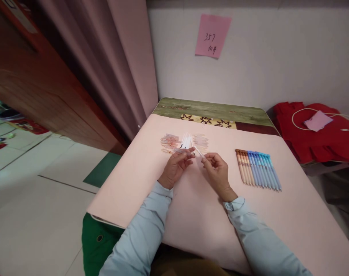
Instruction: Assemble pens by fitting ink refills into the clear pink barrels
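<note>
My left hand [176, 168] is closed on a clear pen barrel [177, 150], which is hard to tell from the pile behind it. Between the thumb and fingers of my right hand [217, 171] is a thin white pen refill [199, 153], slanting up towards the left fingertips. Just beyond the hands lie several white refills [187, 138] with dark tips. To their left is a pile of clear, brownish-tinted pen barrels [169, 141]; to their right, a pile of pale see-through pen parts [200, 141].
A neat row of brown and blue pens [257, 169] lies at the right on the pale pink table cover [128, 176]. A red cloth [320, 142] with a cable and pink paper [318, 120] is off to the right. A curtain [128, 57] hangs at the left.
</note>
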The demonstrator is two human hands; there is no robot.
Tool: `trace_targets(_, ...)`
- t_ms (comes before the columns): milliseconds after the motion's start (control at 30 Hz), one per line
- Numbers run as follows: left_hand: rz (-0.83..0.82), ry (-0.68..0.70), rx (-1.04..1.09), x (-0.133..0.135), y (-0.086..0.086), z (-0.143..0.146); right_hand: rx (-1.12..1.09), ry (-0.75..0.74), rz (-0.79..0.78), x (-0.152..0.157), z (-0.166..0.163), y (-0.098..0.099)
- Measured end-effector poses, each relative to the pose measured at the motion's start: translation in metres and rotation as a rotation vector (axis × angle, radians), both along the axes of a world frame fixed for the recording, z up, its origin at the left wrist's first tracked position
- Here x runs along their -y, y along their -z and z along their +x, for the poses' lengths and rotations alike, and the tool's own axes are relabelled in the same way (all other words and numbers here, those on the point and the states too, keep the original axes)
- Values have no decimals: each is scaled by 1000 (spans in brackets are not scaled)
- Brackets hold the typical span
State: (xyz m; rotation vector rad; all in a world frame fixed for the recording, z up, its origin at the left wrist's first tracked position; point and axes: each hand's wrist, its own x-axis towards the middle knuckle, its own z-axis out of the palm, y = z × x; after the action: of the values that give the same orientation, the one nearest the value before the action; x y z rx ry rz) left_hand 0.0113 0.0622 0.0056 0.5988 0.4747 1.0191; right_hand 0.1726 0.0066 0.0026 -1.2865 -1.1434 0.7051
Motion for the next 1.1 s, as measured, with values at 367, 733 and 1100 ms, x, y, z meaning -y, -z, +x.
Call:
trace_targets(367,12,-125,-51,0,0,4,391,90,72,2,3,1)
trace_targets(733,118,-54,-222,4,-3,9,357,82,107,0,3,3)
trace_targets(1100,93,-91,-217,3,-2,8,317,20,37,0,1,3)
